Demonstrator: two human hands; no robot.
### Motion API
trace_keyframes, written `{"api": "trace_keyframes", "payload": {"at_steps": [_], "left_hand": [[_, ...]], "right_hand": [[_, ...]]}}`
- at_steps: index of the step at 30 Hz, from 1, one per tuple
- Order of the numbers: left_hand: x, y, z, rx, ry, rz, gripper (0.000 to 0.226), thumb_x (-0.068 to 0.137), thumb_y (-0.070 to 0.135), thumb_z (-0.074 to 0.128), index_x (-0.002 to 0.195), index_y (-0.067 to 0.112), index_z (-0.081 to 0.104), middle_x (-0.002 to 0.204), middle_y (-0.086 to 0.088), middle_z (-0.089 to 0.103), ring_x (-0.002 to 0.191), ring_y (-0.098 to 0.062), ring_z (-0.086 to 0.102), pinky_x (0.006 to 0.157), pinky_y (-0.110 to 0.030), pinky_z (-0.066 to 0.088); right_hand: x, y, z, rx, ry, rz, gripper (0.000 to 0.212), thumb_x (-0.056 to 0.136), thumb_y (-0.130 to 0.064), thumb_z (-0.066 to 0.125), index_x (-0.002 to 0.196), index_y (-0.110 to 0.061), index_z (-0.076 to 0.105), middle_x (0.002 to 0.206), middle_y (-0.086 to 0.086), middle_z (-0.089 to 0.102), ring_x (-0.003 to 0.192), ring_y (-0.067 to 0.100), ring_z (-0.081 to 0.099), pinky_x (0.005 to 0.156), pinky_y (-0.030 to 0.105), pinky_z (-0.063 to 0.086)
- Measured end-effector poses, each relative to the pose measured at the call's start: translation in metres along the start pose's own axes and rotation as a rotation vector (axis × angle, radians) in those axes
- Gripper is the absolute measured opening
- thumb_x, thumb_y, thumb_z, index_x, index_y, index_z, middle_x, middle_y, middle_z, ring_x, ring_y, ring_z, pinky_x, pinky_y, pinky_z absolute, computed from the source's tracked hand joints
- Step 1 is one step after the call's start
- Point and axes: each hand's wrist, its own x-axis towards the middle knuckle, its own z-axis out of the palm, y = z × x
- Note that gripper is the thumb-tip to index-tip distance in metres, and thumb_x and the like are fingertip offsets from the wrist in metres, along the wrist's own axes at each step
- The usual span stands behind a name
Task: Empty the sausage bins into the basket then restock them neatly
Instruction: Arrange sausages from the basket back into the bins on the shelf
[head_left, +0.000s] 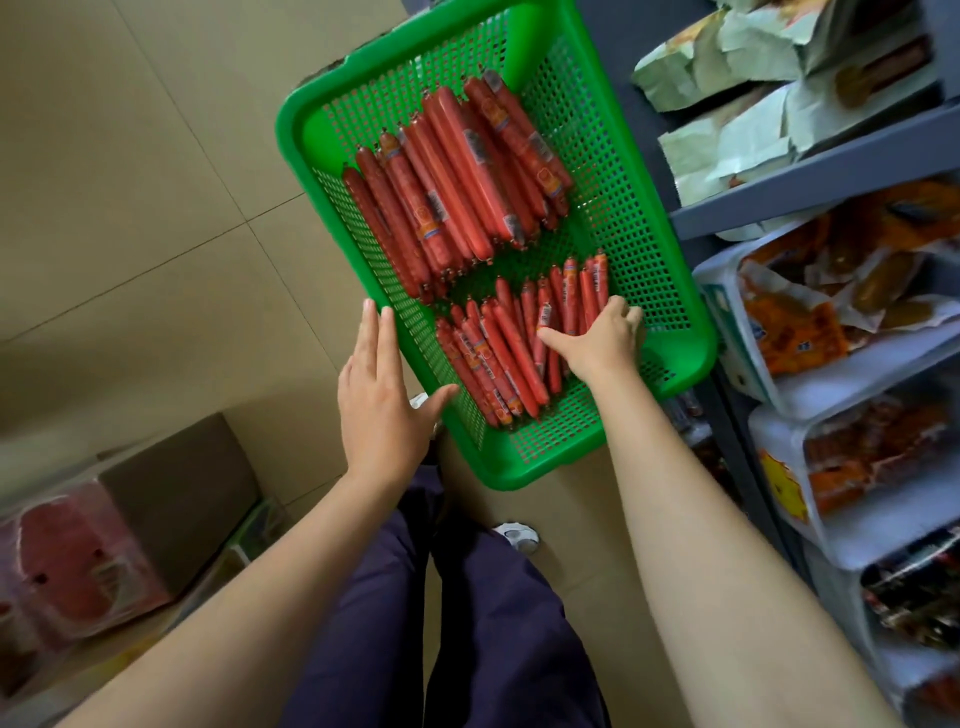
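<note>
- Two piles of red sausages lie in the green basket (670, 358) on the tiled floor (130, 208): long sausages (457, 171) at the far end, short sausages (498, 353) at the near end.
- Right hand (597, 338) rests spread on the short pile, fingers curled over its right side, not closed around any.
- Left hand (379, 395) is flat and relaxed, thumb touching the basket's left rim, grasping nothing.
- Shelf bins (769, 384) of packaged snacks stand just right of the basket.

One basket (691, 364); two sausage piles (457, 176), roughly twenty each.
</note>
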Motion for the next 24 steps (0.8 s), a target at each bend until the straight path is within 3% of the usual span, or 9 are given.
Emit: {"api": "trace_keyframes", "payload": {"at_steps": [5, 10, 13, 20, 24], "left_hand": [[0.0, -0.001, 0.001, -0.033, -0.002, 0.008, 0.107, 0.074, 0.04, 0.084, 0.154, 0.003, 0.023, 0.163, -0.013, 0.017, 0.133, -0.036, 0.046, 0.105, -0.049, 0.041], [-0.001, -0.004, 0.002, -0.038, 0.004, 0.027, 0.106, 0.074, 0.041, 0.083, 0.154, 0.002, 0.025, 0.163, -0.014, 0.018, 0.128, -0.036, 0.05, 0.101, -0.048, 0.044], [0.0, -0.005, 0.001, -0.037, -0.001, 0.031, 0.107, 0.074, 0.042, 0.083, 0.154, 0.002, 0.024, 0.163, -0.014, 0.017, 0.128, -0.035, 0.05, 0.101, -0.048, 0.044], [0.001, -0.002, 0.0, -0.03, -0.017, 0.009, 0.108, 0.073, 0.042, 0.084, 0.154, 0.002, 0.024, 0.163, -0.014, 0.018, 0.137, -0.032, 0.043, 0.103, -0.047, 0.042], [0.0, 0.0, -0.001, -0.021, -0.023, -0.005, 0.107, 0.075, 0.044, 0.081, 0.155, 0.005, 0.022, 0.164, -0.012, 0.016, 0.146, -0.026, 0.03, 0.105, -0.047, 0.04]], "right_hand": [[0.02, -0.002, 0.014, 0.088, -0.162, 0.089, 0.128, 0.063, -0.057, 0.084, 0.153, -0.005, 0.01, 0.159, 0.018, 0.015, 0.146, 0.034, 0.018, 0.117, 0.048, 0.024], [0.022, -0.01, 0.022, 0.018, -0.083, 0.0, 0.099, 0.065, -0.045, 0.086, 0.14, -0.007, 0.032, 0.147, 0.015, 0.036, 0.135, 0.034, 0.035, 0.106, 0.044, 0.036], [0.021, -0.022, 0.024, -0.078, -0.097, -0.076, 0.093, 0.068, -0.039, 0.085, 0.139, -0.006, 0.035, 0.144, 0.016, 0.038, 0.133, 0.035, 0.037, 0.107, 0.041, 0.036], [0.026, -0.029, 0.023, -0.079, -0.173, 0.056, 0.103, 0.064, -0.041, 0.087, 0.144, -0.007, 0.032, 0.147, 0.017, 0.037, 0.137, 0.035, 0.035, 0.111, 0.049, 0.034], [0.019, -0.027, 0.027, 0.052, -0.152, 0.098, 0.081, 0.065, -0.037, 0.086, 0.128, -0.004, 0.048, 0.133, 0.015, 0.053, 0.122, 0.032, 0.052, 0.099, 0.038, 0.044]]}}
